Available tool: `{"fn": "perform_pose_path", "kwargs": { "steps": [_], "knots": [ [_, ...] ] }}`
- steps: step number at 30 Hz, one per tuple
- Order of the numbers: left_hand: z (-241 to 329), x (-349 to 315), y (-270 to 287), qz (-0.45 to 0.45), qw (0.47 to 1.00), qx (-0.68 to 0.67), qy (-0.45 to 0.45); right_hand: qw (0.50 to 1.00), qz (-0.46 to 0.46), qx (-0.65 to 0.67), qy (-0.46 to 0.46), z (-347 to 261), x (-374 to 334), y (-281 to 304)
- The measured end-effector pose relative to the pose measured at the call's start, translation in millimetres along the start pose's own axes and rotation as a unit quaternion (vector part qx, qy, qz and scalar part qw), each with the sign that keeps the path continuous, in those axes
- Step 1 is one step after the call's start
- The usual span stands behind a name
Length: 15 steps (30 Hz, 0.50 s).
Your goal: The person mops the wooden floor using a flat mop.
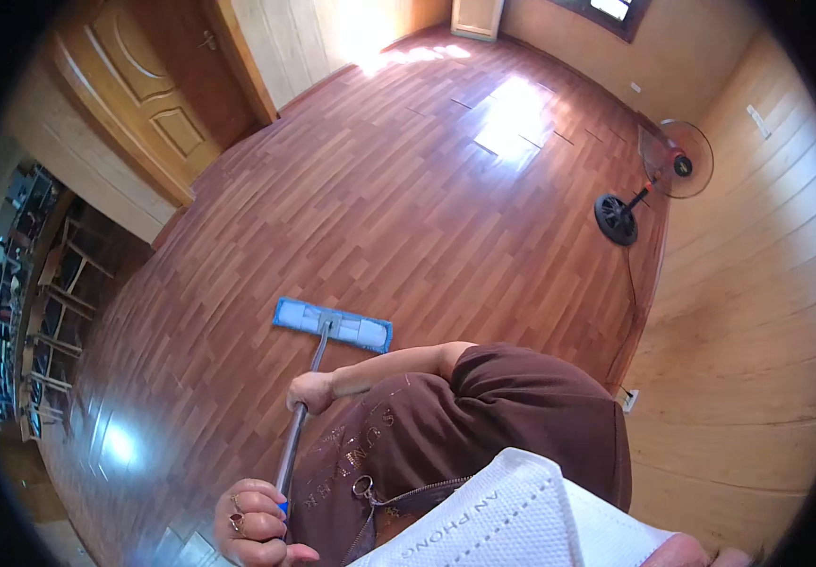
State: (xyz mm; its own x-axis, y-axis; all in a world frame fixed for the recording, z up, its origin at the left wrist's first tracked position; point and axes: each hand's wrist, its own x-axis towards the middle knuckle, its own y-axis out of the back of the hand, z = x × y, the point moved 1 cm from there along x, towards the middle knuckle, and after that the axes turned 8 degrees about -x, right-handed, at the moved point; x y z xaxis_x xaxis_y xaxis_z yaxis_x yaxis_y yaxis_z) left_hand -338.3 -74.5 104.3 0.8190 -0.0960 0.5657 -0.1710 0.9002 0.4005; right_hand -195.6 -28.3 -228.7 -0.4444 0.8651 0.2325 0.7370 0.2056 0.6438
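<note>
Both of my hands are closed around the silver pole of a flat mop. My left hand, with rings on its fingers, grips the upper end of the pole by a blue part. My right hand wraps the pole farther down, with its arm reaching across from the right out of a brown sleeve. The mop's wide head, pale on top with a blue fringe, lies flat on the brown wood-plank floor ahead of me.
A standing fan with a round black base stands by the right wall, its cord trailing along the floor. Wooden doors are at the far left. Chairs line a cluttered counter at the left. Sunlight glares off the far floor.
</note>
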Motion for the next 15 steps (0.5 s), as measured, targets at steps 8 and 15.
{"fn": "perform_pose_path", "kwargs": {
  "steps": [8, 15],
  "knots": [
    [-94, 53, -66, -0.007, 0.997, -0.067, -0.042, 0.968, 0.177, -0.108, -0.138, 79, -165, 77],
    [-151, 141, -148, -0.103, 0.986, -0.127, 0.037, 0.868, 0.391, 0.1, -0.289, 145, -356, 106]
  ]
}}
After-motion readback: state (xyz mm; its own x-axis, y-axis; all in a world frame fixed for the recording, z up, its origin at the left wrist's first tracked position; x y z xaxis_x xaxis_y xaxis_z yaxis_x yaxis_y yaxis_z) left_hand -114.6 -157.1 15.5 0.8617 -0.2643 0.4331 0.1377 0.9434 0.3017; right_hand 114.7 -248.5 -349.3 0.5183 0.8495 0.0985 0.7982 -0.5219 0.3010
